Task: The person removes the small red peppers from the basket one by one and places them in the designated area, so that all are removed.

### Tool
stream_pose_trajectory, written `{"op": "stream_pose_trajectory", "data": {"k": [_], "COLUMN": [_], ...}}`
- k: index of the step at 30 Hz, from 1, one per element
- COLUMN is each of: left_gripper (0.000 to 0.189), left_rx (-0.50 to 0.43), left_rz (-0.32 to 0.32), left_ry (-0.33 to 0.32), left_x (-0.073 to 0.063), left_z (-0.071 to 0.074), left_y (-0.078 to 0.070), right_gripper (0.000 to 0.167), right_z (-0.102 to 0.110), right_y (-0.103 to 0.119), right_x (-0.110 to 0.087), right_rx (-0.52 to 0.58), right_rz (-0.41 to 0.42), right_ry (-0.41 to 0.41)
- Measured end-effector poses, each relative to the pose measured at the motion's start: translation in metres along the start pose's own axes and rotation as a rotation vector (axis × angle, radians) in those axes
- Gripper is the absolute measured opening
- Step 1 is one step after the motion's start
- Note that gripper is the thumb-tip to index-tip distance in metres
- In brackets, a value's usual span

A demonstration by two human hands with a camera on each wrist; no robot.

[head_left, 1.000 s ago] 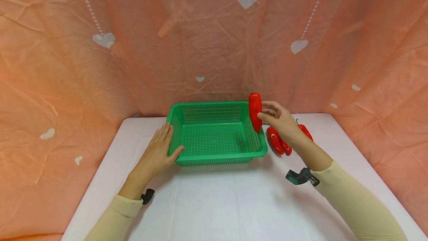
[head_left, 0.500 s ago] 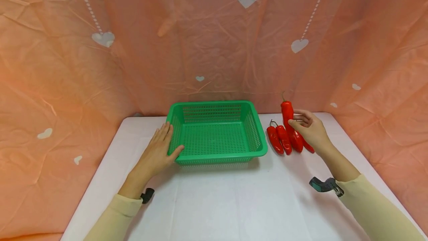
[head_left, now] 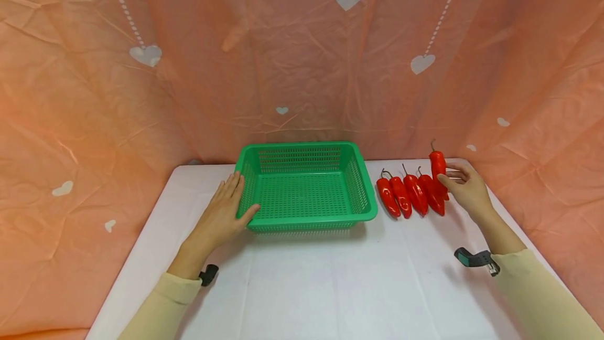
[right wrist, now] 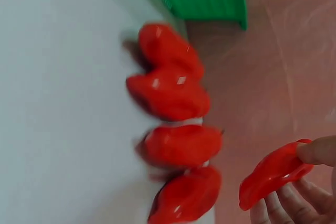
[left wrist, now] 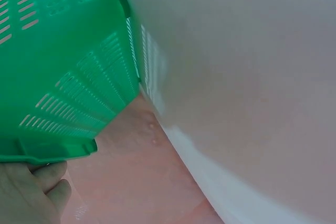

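Note:
In the head view my right hand point(head_left: 467, 190) pinches a red pepper point(head_left: 437, 162) with a green stem between thumb and fingers. It hangs upright, stem up, at the right end of a row of several red peppers point(head_left: 415, 194) on the table. In the right wrist view the held pepper point(right wrist: 275, 174) appears apart from the row point(right wrist: 184, 145). My left hand point(head_left: 222, 211) lies with extended fingers on the left rim of a green plastic basket point(head_left: 302, 222). In the left wrist view fingers point(left wrist: 50, 177) touch the rim of the basket point(left wrist: 63, 72), partly hidden beneath it.
A white cloth covers the table point(head_left: 302, 287). Behind it hangs a pinkish-orange curtain point(head_left: 302, 67) with pale hearts, close to the basket's back rim. The pepper row lies just right of the basket.
My right hand has carried the pepper from the basket's right rim rightward, past the row, to its far end. The left hand and the basket have stayed in place.

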State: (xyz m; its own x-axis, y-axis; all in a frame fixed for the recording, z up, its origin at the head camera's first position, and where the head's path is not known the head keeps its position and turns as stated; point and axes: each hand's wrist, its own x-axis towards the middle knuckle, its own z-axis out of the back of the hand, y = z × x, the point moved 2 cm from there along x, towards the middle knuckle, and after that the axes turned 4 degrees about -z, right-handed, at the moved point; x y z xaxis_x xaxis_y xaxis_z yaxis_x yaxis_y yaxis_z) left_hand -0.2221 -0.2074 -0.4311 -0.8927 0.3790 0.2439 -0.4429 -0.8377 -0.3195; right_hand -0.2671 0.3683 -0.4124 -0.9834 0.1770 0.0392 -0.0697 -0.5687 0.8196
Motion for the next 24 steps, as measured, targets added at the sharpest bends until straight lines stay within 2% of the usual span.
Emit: {"op": "stream_pose_trajectory", "data": {"k": [9,19,24], "left_gripper": [0.092,0.092,0.092], "left_rx": [0.007,0.001,-0.002], "left_rz": [0.007,0.010,0.000], "left_ry": [0.011,0.006,-0.008], "left_x": [0.000,0.001,0.000], "left_z": [0.000,-0.002,-0.002], "left_y": [0.001,0.001,0.001], "right_gripper": [0.070,0.069,0.069], "right_z": [0.007,0.011,0.012], "right_y": [-0.025,-0.053,-0.060], "right_x": [0.010,0.021,0.022], "right_rx": [-0.035,-0.078,-0.117], "right_rz": [-0.111,-0.174,-0.207], "right_ry": [0.011,0.043,0.061]}}
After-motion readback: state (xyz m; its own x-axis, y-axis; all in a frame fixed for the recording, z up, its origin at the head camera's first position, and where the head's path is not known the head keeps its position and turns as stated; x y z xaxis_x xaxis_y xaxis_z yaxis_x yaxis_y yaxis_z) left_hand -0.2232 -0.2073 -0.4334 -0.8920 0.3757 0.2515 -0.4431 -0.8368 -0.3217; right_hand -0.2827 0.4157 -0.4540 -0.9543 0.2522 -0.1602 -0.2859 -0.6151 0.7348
